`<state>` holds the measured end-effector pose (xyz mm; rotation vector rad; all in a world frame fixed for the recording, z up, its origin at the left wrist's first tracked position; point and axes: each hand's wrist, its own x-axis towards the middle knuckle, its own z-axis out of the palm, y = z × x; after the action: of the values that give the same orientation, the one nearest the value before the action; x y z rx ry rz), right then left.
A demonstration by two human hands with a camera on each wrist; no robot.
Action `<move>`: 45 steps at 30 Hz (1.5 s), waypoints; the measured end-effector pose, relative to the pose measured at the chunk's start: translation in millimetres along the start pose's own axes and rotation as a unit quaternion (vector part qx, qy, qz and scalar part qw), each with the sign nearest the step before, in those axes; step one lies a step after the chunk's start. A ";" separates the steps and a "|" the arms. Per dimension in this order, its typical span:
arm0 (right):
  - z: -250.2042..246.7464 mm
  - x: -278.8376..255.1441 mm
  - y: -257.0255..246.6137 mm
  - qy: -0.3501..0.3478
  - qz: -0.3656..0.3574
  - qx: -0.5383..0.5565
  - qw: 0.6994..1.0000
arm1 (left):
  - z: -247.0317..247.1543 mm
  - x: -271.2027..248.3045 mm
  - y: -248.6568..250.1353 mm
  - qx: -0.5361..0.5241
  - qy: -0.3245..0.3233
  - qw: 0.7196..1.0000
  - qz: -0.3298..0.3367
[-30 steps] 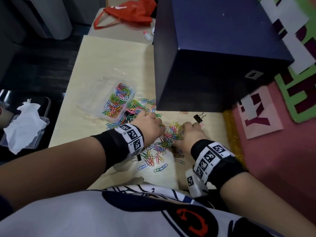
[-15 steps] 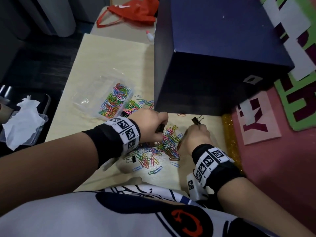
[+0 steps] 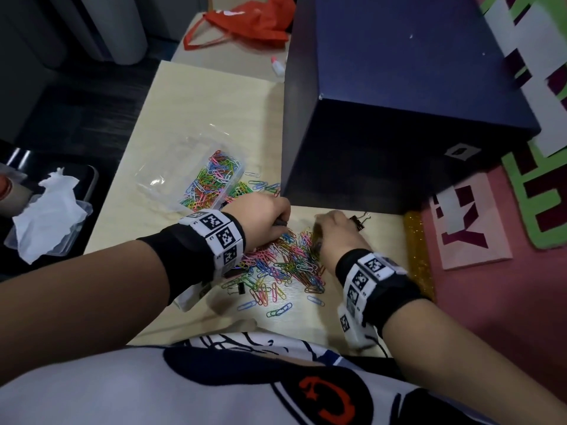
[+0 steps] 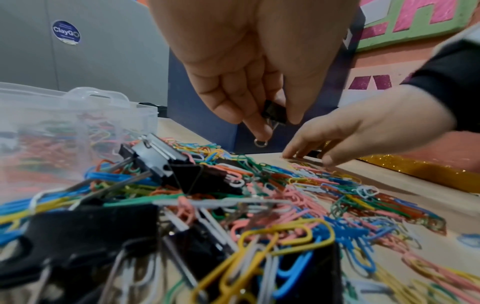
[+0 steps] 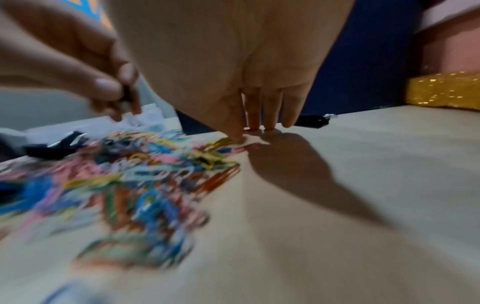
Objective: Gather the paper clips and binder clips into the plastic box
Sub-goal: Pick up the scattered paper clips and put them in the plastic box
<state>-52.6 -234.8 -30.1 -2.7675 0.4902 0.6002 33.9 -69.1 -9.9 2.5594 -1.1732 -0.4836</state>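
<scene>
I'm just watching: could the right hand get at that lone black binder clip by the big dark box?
Probably yes. The binder clip lies on bare table just beyond the right hand, whose straight fingers press the tabletop; nothing sits between them.

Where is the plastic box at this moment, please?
In the head view the plastic box lies on the table to the left, just beyond the left hand and left of the dark blue box.

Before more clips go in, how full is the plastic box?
Partly full. The box holds coloured paper clips at its right end only; the left part shows bare clear plastic. No lid covers it.
</scene>
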 end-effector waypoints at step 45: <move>-15.2 -6.3 17.9 0.142 0.135 0.169 0.966 | -6.4 1.0 5.5 0.130 -0.153 0.977 -0.075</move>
<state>-59.5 -254.3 -17.2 -2.4805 0.9487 0.1470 33.4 -72.6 -2.2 2.8905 -1.2163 -0.8337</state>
